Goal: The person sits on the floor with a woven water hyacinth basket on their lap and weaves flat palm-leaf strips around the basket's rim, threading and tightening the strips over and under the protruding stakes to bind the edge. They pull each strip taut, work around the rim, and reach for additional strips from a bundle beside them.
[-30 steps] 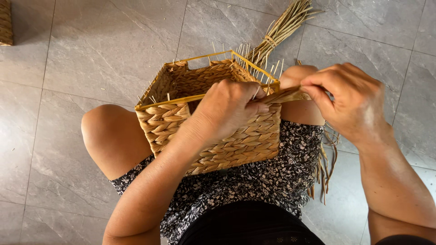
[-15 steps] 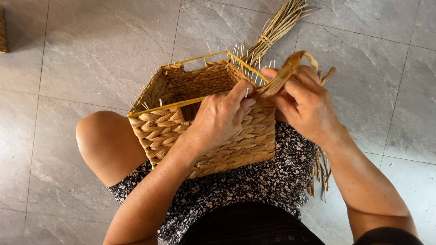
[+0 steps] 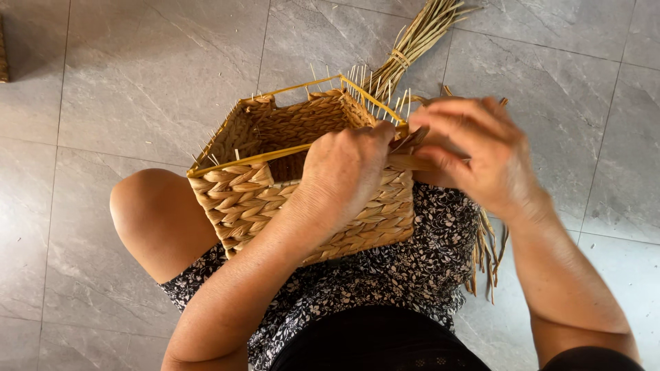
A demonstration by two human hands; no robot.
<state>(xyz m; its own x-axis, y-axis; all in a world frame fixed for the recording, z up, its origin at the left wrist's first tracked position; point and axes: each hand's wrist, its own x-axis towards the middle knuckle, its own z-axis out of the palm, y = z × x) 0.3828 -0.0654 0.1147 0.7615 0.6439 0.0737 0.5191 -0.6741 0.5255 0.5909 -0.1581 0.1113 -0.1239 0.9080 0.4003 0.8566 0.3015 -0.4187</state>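
— Basket [image 3: 302, 185] first: what does it look like?
— Square, woven of tan straw, yellow rim, thin stakes sticking up, tipped on the lap over a floral dress [image 3: 405, 275].
— Hands?
— Left hand [image 3: 344, 178] curls shut over the near rim; right hand [image 3: 474, 151] pinches a flat straw strand [image 3: 412, 162] at the corner.
— Space around?
— Grey tiled floor [image 3: 137, 75] on all sides, straw bundle [image 3: 412, 48] behind.

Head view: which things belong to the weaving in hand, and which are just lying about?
In hand:
- woven basket on the lap
- flat straw strand
- left hand
- right hand

Lying about:
- tied straw bundle on the floor
- loose strands beside the skirt
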